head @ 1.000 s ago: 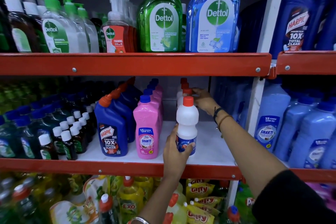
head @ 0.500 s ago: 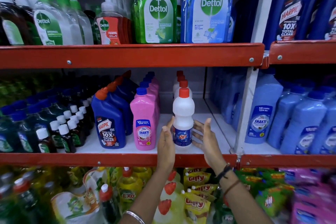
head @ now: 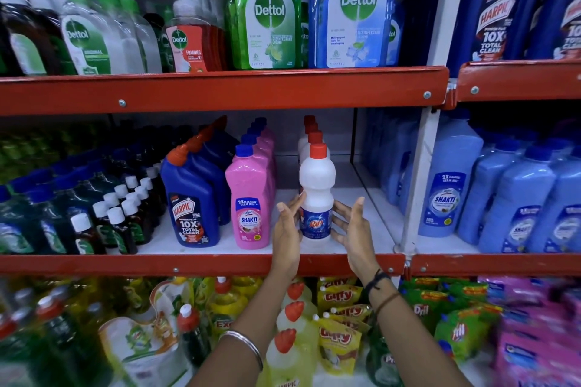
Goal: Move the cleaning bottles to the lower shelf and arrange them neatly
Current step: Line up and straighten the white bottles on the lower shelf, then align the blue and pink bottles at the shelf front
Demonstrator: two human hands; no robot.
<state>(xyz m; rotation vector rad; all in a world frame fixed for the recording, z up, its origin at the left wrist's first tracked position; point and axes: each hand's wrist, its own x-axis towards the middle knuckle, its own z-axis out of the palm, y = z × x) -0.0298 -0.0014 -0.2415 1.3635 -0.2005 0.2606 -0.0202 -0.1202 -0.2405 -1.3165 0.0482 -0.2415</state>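
Observation:
A white bottle with a red cap and a blue label (head: pixel 317 188) stands upright at the front of the middle shelf (head: pixel 201 263), heading a row of like bottles behind it. My left hand (head: pixel 286 229) is at its left side and my right hand (head: pixel 353 228) at its right side. Both hands have fingers spread and flank the label; the fingertips touch or nearly touch the bottle without gripping it. A pink Shakti bottle (head: pixel 250 198) stands just left of my left hand.
A blue Harpic bottle (head: pixel 190 201) and small dark bottles (head: pixel 116 223) fill the shelf's left. Bare white shelf board (head: pixel 367 223) lies right of the white row, up to the white upright post (head: pixel 418 185). Dettol bottles (head: pixel 267 12) stand above; yellow bottles and pouches (head: pixel 339 317) below.
One second ago my left hand gripped the front white bottle and my right hand reached to the row's back. Both hands now flank the front bottle with fingers apart.

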